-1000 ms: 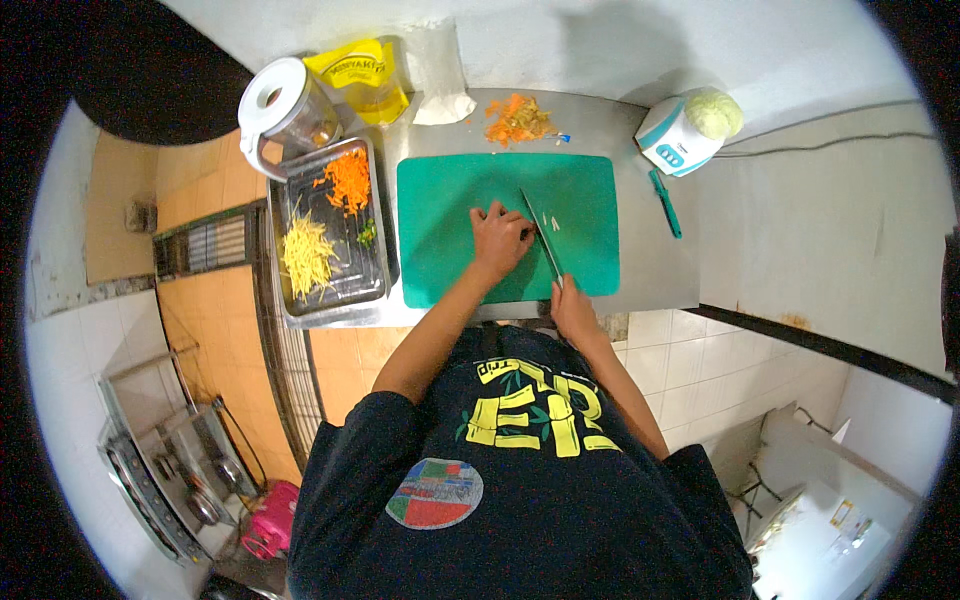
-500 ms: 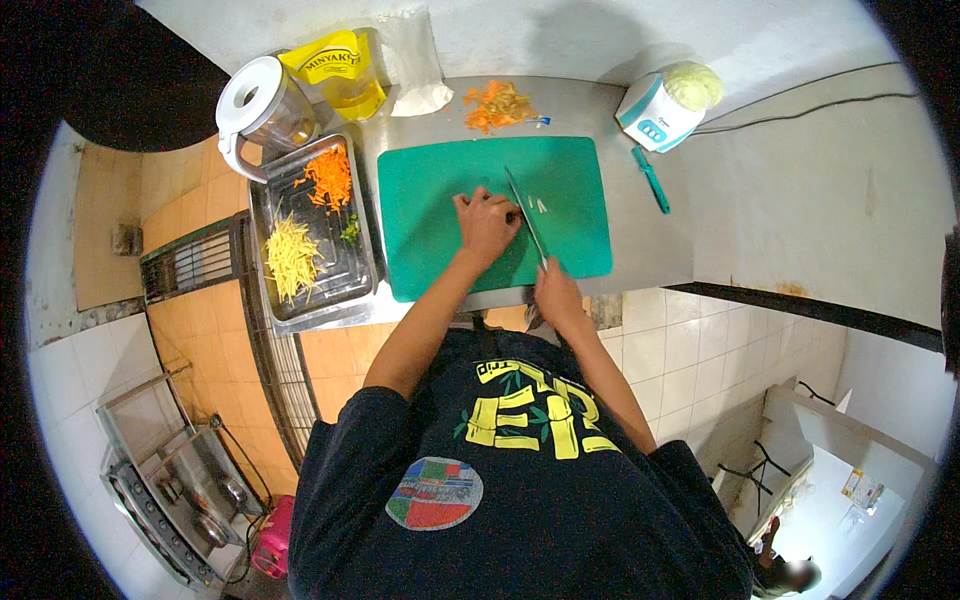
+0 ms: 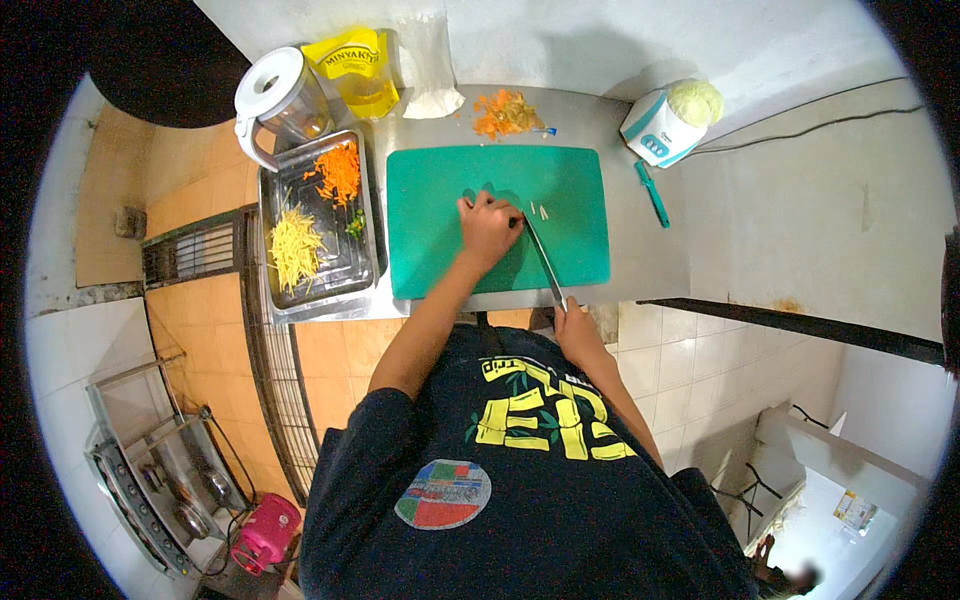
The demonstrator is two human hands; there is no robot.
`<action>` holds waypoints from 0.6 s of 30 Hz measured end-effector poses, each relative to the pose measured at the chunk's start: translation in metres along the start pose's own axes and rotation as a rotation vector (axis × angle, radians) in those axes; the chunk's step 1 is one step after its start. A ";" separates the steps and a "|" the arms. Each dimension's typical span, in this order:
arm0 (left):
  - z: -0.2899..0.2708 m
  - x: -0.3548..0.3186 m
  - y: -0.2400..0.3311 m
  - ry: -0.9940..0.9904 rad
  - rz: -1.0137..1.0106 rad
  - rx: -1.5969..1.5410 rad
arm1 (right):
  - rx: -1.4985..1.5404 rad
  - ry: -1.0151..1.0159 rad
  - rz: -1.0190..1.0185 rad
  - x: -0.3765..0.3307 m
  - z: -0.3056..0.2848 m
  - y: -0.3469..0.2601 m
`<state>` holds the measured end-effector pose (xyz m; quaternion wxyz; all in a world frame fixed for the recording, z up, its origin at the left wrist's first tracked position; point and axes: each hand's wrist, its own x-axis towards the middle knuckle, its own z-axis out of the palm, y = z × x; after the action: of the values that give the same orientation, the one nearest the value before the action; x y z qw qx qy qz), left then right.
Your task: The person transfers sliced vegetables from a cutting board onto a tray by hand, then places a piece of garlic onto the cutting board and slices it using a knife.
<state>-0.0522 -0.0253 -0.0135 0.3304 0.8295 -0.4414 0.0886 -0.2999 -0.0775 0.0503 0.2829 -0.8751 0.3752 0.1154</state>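
Observation:
My right hand [image 3: 581, 332] is closed round the handle of a kitchen knife [image 3: 544, 254] near the front edge of a green cutting board [image 3: 430, 175]. The blade slants up and left across the board, its tip beside my left fingertips. My left hand [image 3: 489, 228] presses down on the board with curled fingers; whatever lies under them is hidden. Just right of the knife tip are a few thin white slivers [image 3: 541, 212].
To the left, a metal tray [image 3: 335, 270] holds orange shreds [image 3: 338, 175], pale yellow strips [image 3: 295, 250] and green bits. Behind it stand a lidded pitcher [image 3: 285, 95] and a yellow pouch [image 3: 360, 75]. Peelings [image 3: 505, 113], a teal peeler [image 3: 652, 195] and a white-teal appliance [image 3: 655, 128] lie beyond the board.
The knife has drawn back toward me, its tip now beside my left fingertips instead of beyond them. My left hand stays in about the same place on the board.

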 end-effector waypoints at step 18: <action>-0.004 -0.001 -0.002 0.015 0.048 0.021 | 0.065 0.141 -0.021 0.019 0.012 0.023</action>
<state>-0.0509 -0.0212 -0.0121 0.3229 0.8213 -0.4580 0.1072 -0.3033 -0.0942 0.0230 0.2852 -0.8753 0.3886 0.0385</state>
